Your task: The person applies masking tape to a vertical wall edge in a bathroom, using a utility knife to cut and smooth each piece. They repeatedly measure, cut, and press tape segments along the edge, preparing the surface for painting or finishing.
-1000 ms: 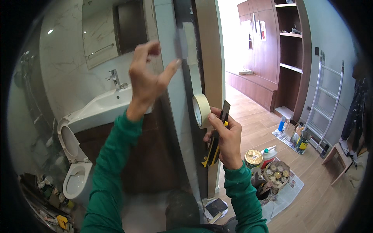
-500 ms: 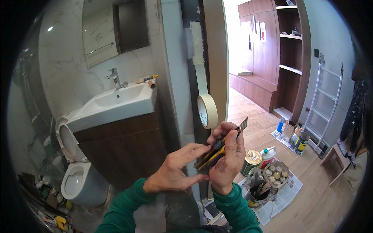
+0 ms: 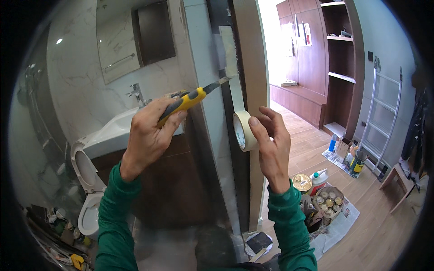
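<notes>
My left hand [image 3: 151, 128] is closed around a yellow and grey snap-off utility knife [image 3: 192, 100]. The knife's extended blade points up and right, its tip at the edge of a pale masking tape strip [image 3: 236, 92] on the dark door frame [image 3: 237, 167]. From that strip hangs a cream roll of masking tape [image 3: 246, 131]. To the right of the roll is my right hand [image 3: 273, 144], fingers raised and apart; its thumb tip overlaps the roll's edge, and whether it touches cannot be told. Higher up, a wider taped patch [image 3: 228, 49] covers the frame.
A white washbasin [image 3: 113, 131] and toilet [image 3: 90, 217] stand to the left. On the wood floor at right, paint cans [image 3: 302, 183] and bottles sit on newspaper [image 3: 341, 226]. Farther off are a ladder [image 3: 382, 108], a small wooden bench [image 3: 398, 185] and a person's dark clothing [image 3: 413, 131].
The knife, earlier between both hands below the roll, is now in my left hand alone, raised to the tape strip. My right hand has let go of it and moved up beside the roll.
</notes>
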### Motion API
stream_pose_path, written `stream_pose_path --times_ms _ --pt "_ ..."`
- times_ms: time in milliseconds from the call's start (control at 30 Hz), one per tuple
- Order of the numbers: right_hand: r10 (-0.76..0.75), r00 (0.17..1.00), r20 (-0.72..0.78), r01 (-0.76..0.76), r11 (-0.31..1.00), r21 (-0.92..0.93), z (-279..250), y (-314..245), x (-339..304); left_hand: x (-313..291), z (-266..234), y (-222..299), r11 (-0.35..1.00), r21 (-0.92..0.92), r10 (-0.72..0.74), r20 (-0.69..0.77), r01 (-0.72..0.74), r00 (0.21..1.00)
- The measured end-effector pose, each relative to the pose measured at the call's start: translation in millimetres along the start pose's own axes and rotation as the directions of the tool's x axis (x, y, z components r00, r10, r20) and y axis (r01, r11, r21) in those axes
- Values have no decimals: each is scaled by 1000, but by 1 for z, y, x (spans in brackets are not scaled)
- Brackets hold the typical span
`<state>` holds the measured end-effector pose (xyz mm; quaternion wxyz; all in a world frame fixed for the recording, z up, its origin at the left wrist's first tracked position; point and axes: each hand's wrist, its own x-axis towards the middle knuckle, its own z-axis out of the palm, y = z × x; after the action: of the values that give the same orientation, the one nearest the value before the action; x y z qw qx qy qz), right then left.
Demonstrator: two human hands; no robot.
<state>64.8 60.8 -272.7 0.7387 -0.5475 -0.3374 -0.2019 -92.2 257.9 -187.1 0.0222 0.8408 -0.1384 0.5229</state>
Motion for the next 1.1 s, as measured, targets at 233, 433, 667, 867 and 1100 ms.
stream_pose_path --times_ms 233,433,667,867,1100 --pt "111 990 92 -123 983 136 19 13 8 34 15 -20 954 238 162 112 -184 980" --pt "110 986 121 -139 954 266 21 11 6 54 17 -25 902 347 204 180 -256 962" --pt "125 984 129 -158 944 290 20 10 5 67 15 -23 868 404 203 243 -289 949" --pt "102 987 123 -133 949 285 21 13 7 72 12 -23 868 391 208 273 -306 939" --pt "98 988 122 -130 946 298 21 14 6 66 15 -26 874 393 184 277 -286 943"
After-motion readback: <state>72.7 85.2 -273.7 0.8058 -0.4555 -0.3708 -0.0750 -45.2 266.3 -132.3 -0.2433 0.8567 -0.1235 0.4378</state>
